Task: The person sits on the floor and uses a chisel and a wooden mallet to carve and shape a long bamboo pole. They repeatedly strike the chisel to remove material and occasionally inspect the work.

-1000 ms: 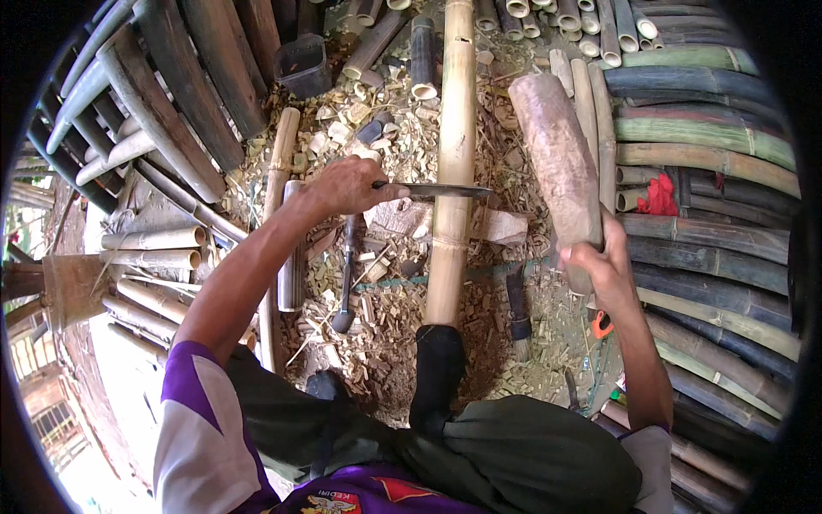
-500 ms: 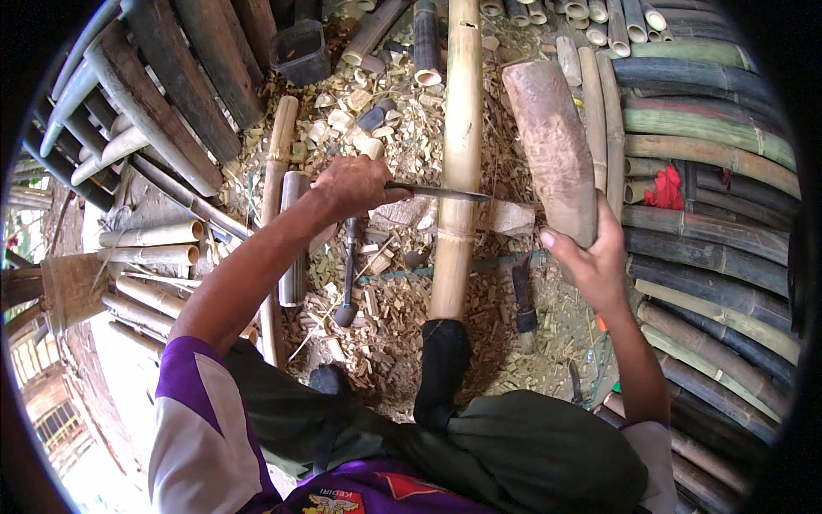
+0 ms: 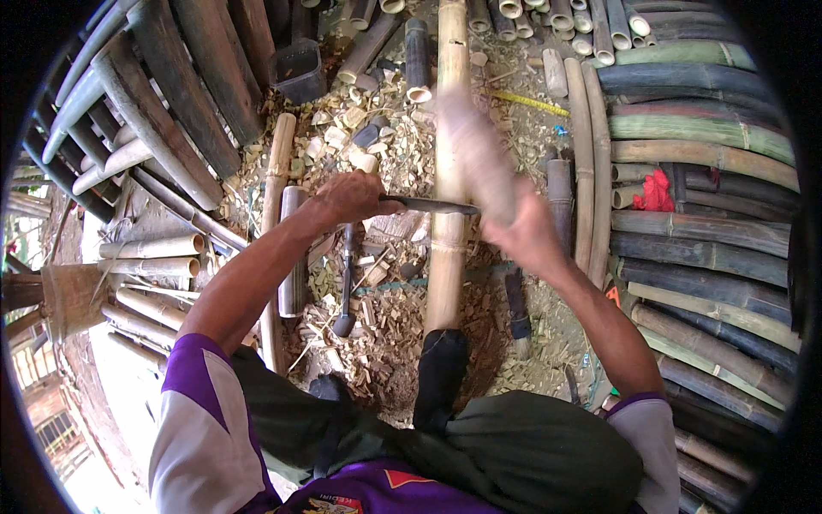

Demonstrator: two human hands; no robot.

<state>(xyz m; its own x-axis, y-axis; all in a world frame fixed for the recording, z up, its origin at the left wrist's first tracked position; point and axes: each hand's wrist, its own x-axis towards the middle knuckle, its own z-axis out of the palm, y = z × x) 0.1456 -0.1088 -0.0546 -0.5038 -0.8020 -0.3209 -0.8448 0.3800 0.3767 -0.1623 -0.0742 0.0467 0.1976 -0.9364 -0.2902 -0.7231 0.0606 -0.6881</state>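
Note:
A pale bamboo pole (image 3: 444,291) runs lengthwise in front of me, its near end at my dark-shod foot (image 3: 441,368). My left hand (image 3: 351,197) is closed round the handle of a knife (image 3: 432,206), whose dark blade lies across the pole just above a node. The handle is mostly hidden in the fist. In my right hand (image 3: 521,224) is a thick wooden block (image 3: 479,154), gripped by its near end. Motion blurs the block; it is tilted to the left over the pole and the blade tip. Whether it touches the blade I cannot tell.
Wood chips (image 3: 377,360) cover the ground. Left of the pole lie a dark hammer-like tool (image 3: 346,287) and a short cylinder (image 3: 292,257). A brush-like tool (image 3: 518,313) lies right. Stacked bamboo (image 3: 702,227) lines the right side; a black bin (image 3: 298,73) stands far left.
My right hand has swung the wooden block leftward, from the right of the pole to over it. My left hand keeps the knife across the pole, nearly in place.

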